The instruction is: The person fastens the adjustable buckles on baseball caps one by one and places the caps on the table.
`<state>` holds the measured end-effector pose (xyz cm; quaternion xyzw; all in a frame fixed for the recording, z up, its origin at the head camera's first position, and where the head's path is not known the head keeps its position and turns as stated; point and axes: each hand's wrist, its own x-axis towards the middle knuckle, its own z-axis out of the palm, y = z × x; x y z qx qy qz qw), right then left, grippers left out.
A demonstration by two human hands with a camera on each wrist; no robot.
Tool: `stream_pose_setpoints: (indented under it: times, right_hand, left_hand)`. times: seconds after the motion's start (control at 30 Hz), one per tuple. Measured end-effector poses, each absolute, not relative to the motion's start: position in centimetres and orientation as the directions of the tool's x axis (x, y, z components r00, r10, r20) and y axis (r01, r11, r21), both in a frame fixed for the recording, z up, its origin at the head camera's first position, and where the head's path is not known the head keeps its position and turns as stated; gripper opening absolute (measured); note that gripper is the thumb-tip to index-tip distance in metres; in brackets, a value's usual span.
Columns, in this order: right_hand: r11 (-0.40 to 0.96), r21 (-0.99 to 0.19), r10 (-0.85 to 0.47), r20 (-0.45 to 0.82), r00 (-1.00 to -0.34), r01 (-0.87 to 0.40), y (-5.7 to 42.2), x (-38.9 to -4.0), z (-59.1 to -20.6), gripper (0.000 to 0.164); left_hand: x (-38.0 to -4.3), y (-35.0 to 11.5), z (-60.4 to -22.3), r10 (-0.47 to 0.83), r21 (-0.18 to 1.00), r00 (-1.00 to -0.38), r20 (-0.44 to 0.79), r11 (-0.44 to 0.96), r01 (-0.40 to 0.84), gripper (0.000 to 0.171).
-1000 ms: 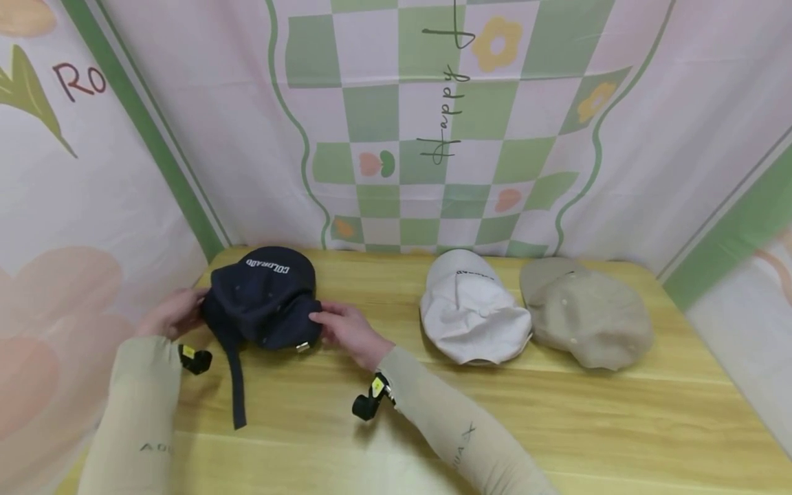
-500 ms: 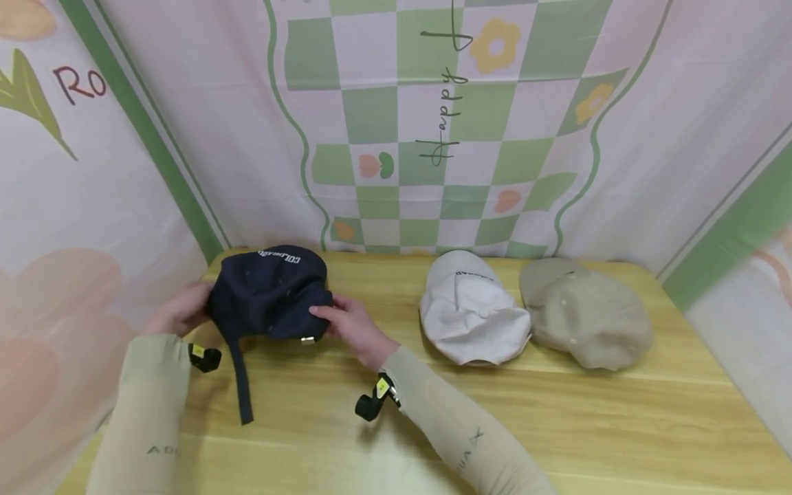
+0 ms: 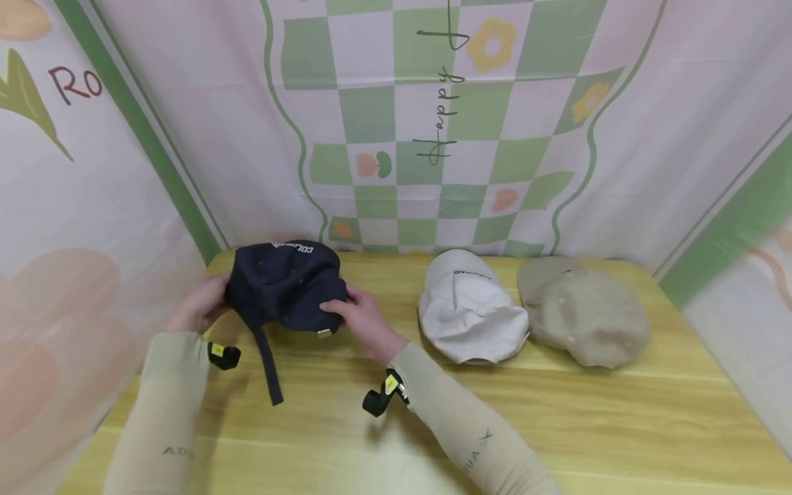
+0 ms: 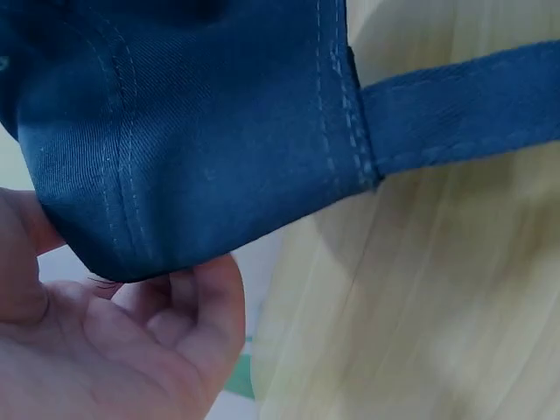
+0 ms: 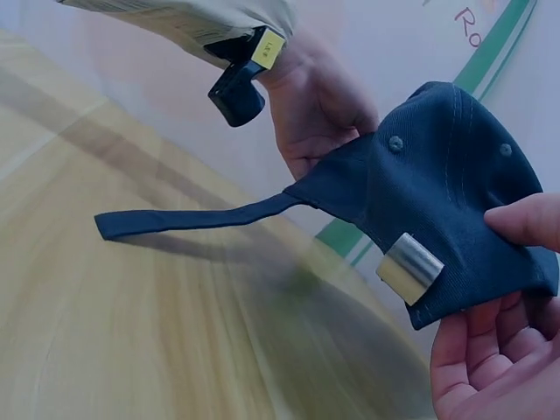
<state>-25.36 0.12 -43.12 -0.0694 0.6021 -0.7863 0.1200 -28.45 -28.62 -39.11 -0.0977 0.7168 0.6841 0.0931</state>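
Both hands hold a navy baseball cap (image 3: pixel 287 285) lifted above the left part of the table, its white lettering facing the back. My left hand (image 3: pixel 201 302) grips the cap's left edge; in the left wrist view its fingers curl under the rim. On the right edge, my right hand (image 3: pixel 368 323) pinches the cap, thumb outside and fingers underneath, as the right wrist view shows. A loose navy strap (image 3: pixel 269 364) dangles from the cap's open back. Near the right hand sits a metal buckle (image 5: pixel 409 267) on the other back edge.
A white cap (image 3: pixel 473 313) and a beige cap (image 3: pixel 588 316) lie side by side on the right half of the wooden table (image 3: pixel 557 426). Behind the table hangs a patterned curtain (image 3: pixel 421 124).
The navy cap has moved to the right and slightly up, held by both hands. It has tipped so its lettering turns further back. The other caps stay put.
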Motion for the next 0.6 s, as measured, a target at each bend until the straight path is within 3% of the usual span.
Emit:
stream_pose_setpoints:
  times: [0.17,0.6]
  right_hand:
    - [-0.241,-0.966,-0.247,-0.032,-0.969,0.094,0.6,-25.3,-42.6,0.045]
    - [-0.124,-0.991,-0.157,-0.022,-0.987,0.041,2.0,-25.6,-42.1,0.044]
  left_hand:
    - [-28.1,-27.3,-38.6,-0.046,0.968,-0.967,-0.25,0.0,-0.251,0.022]
    - [-28.2,-24.1,-38.2,0.015,0.97,-0.972,-0.233,-0.063,-0.234,0.026]
